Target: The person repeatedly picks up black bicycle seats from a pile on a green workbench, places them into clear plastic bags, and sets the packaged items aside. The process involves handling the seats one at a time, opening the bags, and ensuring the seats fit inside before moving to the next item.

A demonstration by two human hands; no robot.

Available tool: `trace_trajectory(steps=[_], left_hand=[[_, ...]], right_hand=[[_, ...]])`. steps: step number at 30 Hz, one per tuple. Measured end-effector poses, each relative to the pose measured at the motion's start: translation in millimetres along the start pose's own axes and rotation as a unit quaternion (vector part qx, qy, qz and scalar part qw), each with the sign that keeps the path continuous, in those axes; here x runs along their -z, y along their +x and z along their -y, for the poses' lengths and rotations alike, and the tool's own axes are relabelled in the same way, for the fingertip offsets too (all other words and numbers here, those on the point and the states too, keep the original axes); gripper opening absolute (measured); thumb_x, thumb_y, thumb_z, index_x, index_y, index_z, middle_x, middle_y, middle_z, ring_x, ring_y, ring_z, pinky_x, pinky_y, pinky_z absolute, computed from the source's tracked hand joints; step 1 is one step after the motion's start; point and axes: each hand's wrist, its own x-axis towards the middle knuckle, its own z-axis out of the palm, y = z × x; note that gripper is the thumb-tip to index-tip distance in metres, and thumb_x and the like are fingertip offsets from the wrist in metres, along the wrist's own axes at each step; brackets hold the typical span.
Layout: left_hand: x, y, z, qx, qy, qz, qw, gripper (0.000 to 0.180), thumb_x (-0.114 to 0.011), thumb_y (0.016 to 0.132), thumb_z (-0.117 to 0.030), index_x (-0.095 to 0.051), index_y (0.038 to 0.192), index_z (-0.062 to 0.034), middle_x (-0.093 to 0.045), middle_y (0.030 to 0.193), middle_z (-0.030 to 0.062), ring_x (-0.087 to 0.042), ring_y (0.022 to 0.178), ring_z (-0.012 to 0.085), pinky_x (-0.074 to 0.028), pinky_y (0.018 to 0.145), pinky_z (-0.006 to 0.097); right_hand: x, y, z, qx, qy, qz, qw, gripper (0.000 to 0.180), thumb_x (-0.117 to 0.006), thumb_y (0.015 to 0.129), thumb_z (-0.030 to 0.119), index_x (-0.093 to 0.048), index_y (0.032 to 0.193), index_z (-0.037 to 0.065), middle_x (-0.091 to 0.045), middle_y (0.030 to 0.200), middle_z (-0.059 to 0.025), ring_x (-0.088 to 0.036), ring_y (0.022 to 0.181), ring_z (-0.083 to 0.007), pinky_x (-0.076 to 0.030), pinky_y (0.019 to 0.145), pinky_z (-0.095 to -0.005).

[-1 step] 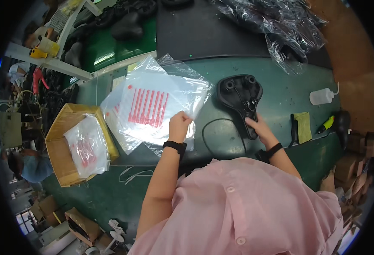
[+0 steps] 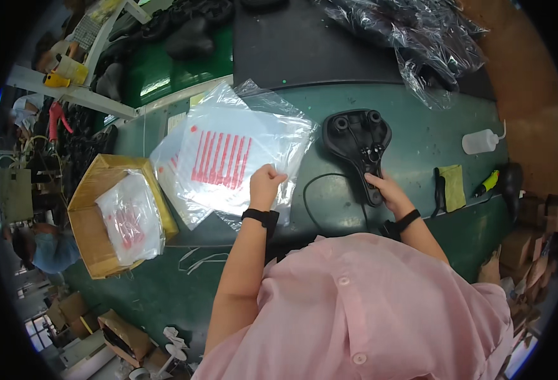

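Note:
A black bicycle saddle (image 2: pixel 358 140) lies underside up on the green table, its wide end away from me. My right hand (image 2: pixel 386 191) grips the narrow nose from the right side, thumb on top. A thin black cord (image 2: pixel 314 187) curves on the table beside the saddle. Left of it is a loose pile of clear plastic bags (image 2: pixel 222 158) with red printing. My left hand (image 2: pixel 266 185) is closed over the right part of this pile, fingers curled and thumb against them. Whether a bag edge or anything else is inside those fingers is hidden.
An open cardboard box (image 2: pixel 89 237) with more clear bags stands at the left. On the right are a white squeeze bottle (image 2: pixel 480 144), a yellow-green cloth (image 2: pixel 452 188) and a bright yellow-handled tool (image 2: pixel 488 183). Plastic-wrapped dark items (image 2: pixel 431 44) lie at the far right.
My left hand has shifted very slightly left above the bags. The saddle's narrow end and my right hand have moved a touch away from me.

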Motion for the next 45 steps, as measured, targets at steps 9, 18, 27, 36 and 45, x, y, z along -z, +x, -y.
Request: trace_trajectory(steps=[9, 18, 27, 36, 45], left_hand=[[49.6, 3.2, 0.2, 0.032, -0.19, 0.022, 0.981, 0.016, -0.063, 0.086, -0.012, -0.063, 0.077, 0.0012, -0.062, 0.067, 0.0051, -0.058, 0.06, 0.011, -0.048, 0.056, 0.026], [84.6, 10.9, 18.1, 0.061, -0.369, -0.013, 0.927, 0.005, -0.062, 0.085, -0.006, -0.058, 0.087, -0.0038, -0.061, 0.079, 0.0025, -0.058, 0.071, 0.0112, -0.051, 0.065, 0.026], [169.9, -27.1, 22.8, 0.169, -0.398, -0.042, 0.901, 0.014, -0.062, 0.091, -0.016, -0.066, 0.096, -0.0039, -0.051, 0.073, -0.0048, -0.048, 0.063, 0.0055, -0.047, 0.061, 0.024], [153.4, -12.2, -17.9, 0.029, -0.294, -0.126, 0.947, 0.02, -0.059, 0.093, -0.014, -0.07, 0.095, 0.0018, -0.052, 0.063, -0.006, -0.039, 0.051, 0.0031, -0.027, 0.045, 0.023], [98.0, -84.3, -88.9, -0.266, 0.109, 0.091, 0.954, 0.032, -0.06, 0.083, -0.008, -0.064, 0.115, -0.0083, -0.068, 0.081, 0.0105, -0.064, 0.064, 0.0254, -0.051, 0.053, 0.033]], right_hand=[[-84.5, -13.7, 49.8, 0.025, 0.133, 0.149, 0.979, 0.042, -0.07, 0.084, 0.017, -0.054, 0.12, 0.001, -0.062, 0.11, -0.0103, -0.062, 0.106, -0.0211, -0.052, 0.084, -0.0313], [-211.9, 80.7, 14.7, 0.105, -0.008, 0.042, 0.994, 0.055, -0.074, 0.074, 0.003, -0.049, 0.123, -0.007, -0.063, 0.11, -0.0153, -0.063, 0.094, -0.0206, -0.05, 0.085, -0.032], [-169.6, 35.8, 52.4, 0.283, -0.224, 0.008, 0.932, 0.063, -0.076, 0.07, 0.004, -0.048, 0.127, -0.001, -0.063, 0.113, -0.0171, -0.062, 0.104, -0.0277, -0.047, 0.091, -0.0342], [-186.1, 28.6, 47.6, 0.366, -0.561, 0.09, 0.737, 0.055, -0.071, 0.066, 0.003, -0.05, 0.117, 0.011, -0.057, 0.095, -0.0148, -0.06, 0.092, -0.0364, -0.05, 0.072, -0.0444], [-168.1, 15.5, 48.9, 0.025, 0.138, 0.159, 0.977, 0.057, -0.074, 0.08, 0.018, -0.049, 0.125, -0.005, -0.063, 0.1, -0.0108, -0.06, 0.093, -0.0165, -0.05, 0.081, -0.0309]])
